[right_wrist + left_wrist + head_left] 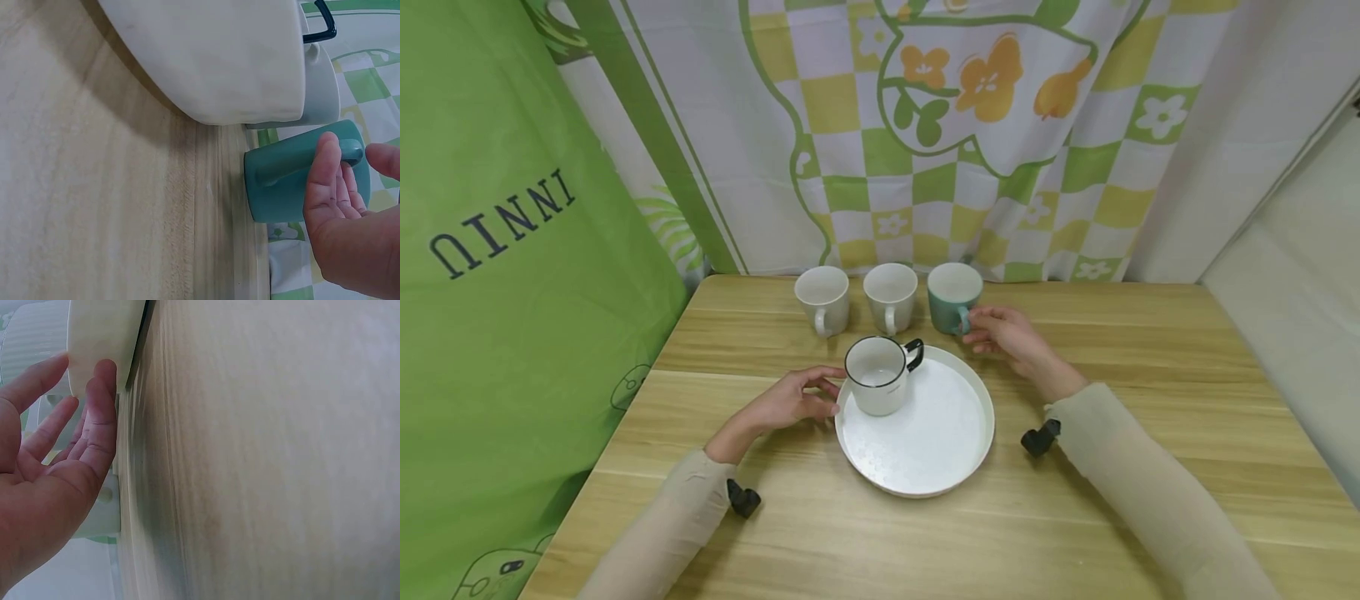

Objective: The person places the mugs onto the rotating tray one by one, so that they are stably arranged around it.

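Observation:
At the back right of the row, a teal mug (953,302) stands upright with its handle (352,151) toward my right hand (1011,337). The right fingertips are right at this handle, the thumb tip a little apart on its other side. My left hand (793,400), fingers loosely bent, is at the left edge of a round white tray (940,450). In the left wrist view its fingertips (105,370) overlap the tray's side wall (103,337). On the tray's left part stands a white mug with a black rim (880,383), its black handle pointing right.
Two pale mugs, a left one (822,302) and a middle one (891,302), stand in line with the teal mug behind the tray, handles forward. The wooden table (1135,400) ends at a patterned curtain (925,183). Green fabric (512,292) hangs along the left side.

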Action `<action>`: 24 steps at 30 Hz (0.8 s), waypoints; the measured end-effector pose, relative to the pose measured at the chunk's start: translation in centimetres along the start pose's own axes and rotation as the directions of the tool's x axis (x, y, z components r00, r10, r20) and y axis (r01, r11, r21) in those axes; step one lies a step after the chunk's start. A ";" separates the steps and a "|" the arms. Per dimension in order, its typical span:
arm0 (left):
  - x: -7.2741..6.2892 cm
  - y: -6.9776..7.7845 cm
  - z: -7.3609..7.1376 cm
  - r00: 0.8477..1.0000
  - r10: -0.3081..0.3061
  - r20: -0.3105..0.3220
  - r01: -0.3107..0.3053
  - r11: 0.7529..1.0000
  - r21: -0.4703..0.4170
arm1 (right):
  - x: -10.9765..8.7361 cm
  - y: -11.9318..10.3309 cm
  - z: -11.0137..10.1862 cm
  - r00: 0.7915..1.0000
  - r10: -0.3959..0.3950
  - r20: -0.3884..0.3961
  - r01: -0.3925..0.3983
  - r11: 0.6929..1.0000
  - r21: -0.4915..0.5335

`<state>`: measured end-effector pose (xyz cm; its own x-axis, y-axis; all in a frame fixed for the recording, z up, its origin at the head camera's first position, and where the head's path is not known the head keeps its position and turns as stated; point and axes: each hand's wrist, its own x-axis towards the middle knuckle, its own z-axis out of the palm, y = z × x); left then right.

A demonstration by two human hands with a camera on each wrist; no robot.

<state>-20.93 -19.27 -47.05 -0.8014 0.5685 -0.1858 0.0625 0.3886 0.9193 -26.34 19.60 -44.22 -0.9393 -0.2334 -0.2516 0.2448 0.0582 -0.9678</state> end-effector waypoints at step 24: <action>0.0 -0.1 0.2 1.000 -0.007 -0.001 0.007 1.000 -0.008 | 0.7 -0.6 0.4 0.996 0.081 0.023 -0.081 0.997 -0.015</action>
<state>-20.83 -19.19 -47.25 -0.8027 0.5648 -0.1915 0.0525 0.3868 0.9207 -27.05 18.99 -43.79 -0.9103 -0.2505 -0.3295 0.3166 0.0914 -0.9441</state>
